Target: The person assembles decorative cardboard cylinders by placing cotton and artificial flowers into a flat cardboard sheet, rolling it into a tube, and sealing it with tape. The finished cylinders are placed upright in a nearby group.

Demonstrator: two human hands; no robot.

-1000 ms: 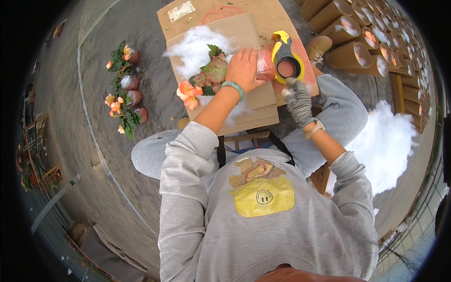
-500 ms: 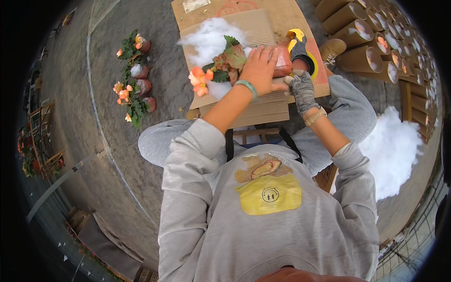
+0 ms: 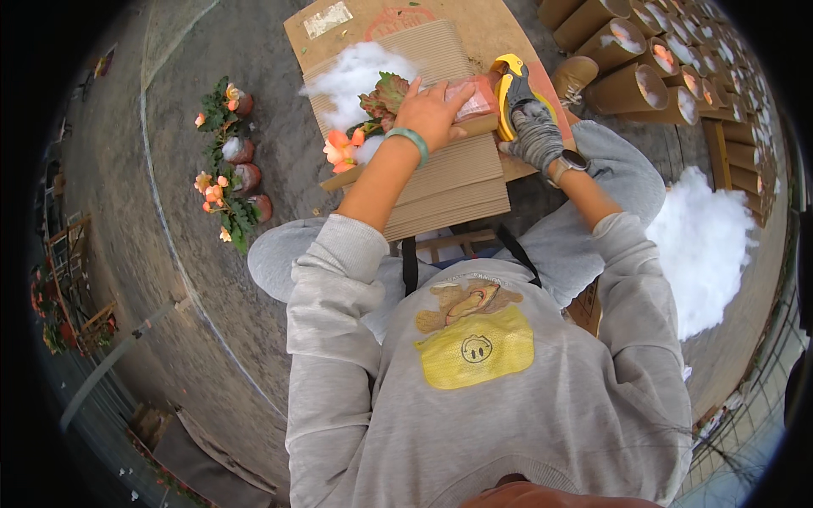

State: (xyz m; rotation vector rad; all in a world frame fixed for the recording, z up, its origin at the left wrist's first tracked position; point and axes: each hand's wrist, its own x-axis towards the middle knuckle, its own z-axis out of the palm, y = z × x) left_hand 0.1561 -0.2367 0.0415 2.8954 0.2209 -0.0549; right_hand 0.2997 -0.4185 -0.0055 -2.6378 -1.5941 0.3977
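A potted begonia with orange blooms (image 3: pixel 340 149) lies on its side on corrugated cardboard sheets (image 3: pixel 449 182), its reddish pot (image 3: pixel 480 97) toward the right. Over plant and pot lies my bare left hand (image 3: pixel 430 117), wearing a green bangle. Its fingers stretch across the leaves and pot, and the thumb presses the raised near edge of the top sheet. White fluffy wadding (image 3: pixel 360 80) spreads behind the leaves. At the board's right side, my right hand (image 3: pixel 539 138), in a grey glove, closes around a yellow and black tape dispenser (image 3: pixel 511 89); some fingers are hidden.
Several potted begonias (image 3: pixel 246 178) lie in a row on the floor at left. Many brown cardboard tubes (image 3: pixel 627 89) with white filling are stacked at far right. A heap of white wadding (image 3: pixel 703 254) sits at right. The sheets rest on a brown board (image 3: pixel 474 25).
My right hand has left the cardboard edge beside the pot and moved right onto the tape dispenser. My left hand stays on the plant, and the sheet's near edge now stands up.
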